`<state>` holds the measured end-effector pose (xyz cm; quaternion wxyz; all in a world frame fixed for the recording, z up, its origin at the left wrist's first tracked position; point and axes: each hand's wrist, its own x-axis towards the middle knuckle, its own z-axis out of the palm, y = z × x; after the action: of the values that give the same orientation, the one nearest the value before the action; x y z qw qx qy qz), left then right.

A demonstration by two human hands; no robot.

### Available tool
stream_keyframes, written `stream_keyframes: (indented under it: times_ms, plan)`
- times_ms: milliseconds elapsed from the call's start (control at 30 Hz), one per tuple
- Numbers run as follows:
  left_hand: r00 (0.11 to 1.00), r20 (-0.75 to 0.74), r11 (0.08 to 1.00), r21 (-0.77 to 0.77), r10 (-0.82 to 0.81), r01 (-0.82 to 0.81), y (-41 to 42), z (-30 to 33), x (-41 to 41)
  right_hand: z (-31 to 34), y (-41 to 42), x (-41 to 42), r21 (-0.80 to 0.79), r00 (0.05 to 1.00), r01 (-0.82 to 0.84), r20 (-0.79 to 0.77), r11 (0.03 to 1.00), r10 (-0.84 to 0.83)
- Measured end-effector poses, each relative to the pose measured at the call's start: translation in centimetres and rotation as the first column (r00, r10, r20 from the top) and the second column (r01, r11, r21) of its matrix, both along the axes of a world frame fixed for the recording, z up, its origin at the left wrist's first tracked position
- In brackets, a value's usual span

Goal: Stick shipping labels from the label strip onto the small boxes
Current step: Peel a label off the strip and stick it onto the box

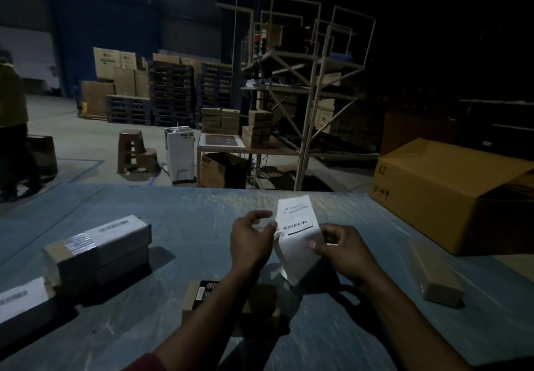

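STEP: peeling a label, judged | white paper label strip with barcodes (297, 234) at frame centre, above the table | left hand (251, 240) pinches its left edge; right hand (341, 250) grips its lower part | NEXT: free the label, press onto brown small box (231, 304) below | COUNT: three labelled boxes (98, 247) left, one plain box (437, 273) right.

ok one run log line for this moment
step: peeling label | left hand: pinches label strip edge | right hand: holds strip | box below: unlabelled

Grey-blue table (185, 217): stacked labelled boxes (98, 250) left, small box (437, 273) right (unlabelled), big carton (450, 194) far right.
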<state>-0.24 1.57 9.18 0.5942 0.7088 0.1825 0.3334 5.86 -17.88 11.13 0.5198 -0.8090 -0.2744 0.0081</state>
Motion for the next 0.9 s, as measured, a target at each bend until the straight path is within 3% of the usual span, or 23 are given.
stream_keyframes:
  times_ms: [100, 167, 233, 500, 600, 700, 800, 900]
  plan:
    - [0.991, 0.075, 0.952, 0.294, -0.115, 0.088, -0.1, 0.6, -0.5, -0.3, -0.4, 0.0, -0.069, 0.992, 0.068, 0.11, 0.995, -0.06]
    - [0.965, 0.033, 0.881, 0.417, -0.262, 0.225, -0.3, 1.5, -0.6, -0.4, -0.3, -0.5, -0.077, 0.992, 0.055, 0.115, 0.995, -0.046]
    - [0.951, -0.03, 0.794, 0.542, -0.309, 0.275, -0.7, 1.8, -0.4, -0.4, -0.2, -0.6, -0.088, 0.99, 0.062, 0.132, 0.994, -0.05]
    - [0.971, 0.055, 0.654, 0.747, -0.234, 0.115, -1.3, 1.5, -0.2, 0.1, -0.3, -2.0, -0.133, 0.963, 0.045, 0.27, 0.99, -0.008]
    - [0.963, 0.004, 0.621, 0.765, -0.269, 0.17, -1.2, 1.8, -0.4, 0.2, -0.5, -2.1, -0.145, 0.949, 0.075, 0.315, 0.987, -0.025]
    - [0.931, -0.065, 0.706, 0.633, -0.36, 0.317, -0.6, 2.3, -0.4, -0.2, -0.6, -1.3, -0.202, 0.937, 0.105, 0.349, 0.974, -0.029]
    - [0.897, -0.13, 0.713, 0.564, -0.422, 0.417, -0.1, 2.4, -0.2, -0.7, -0.7, -1.0, -0.275, 0.941, 0.119, 0.339, 0.954, -0.02]
    - [0.912, -0.128, 0.689, 0.616, -0.39, 0.381, -0.4, 2.0, -0.2, -0.8, -0.7, -1.2, -0.291, 0.936, 0.102, 0.352, 0.951, 0.008]
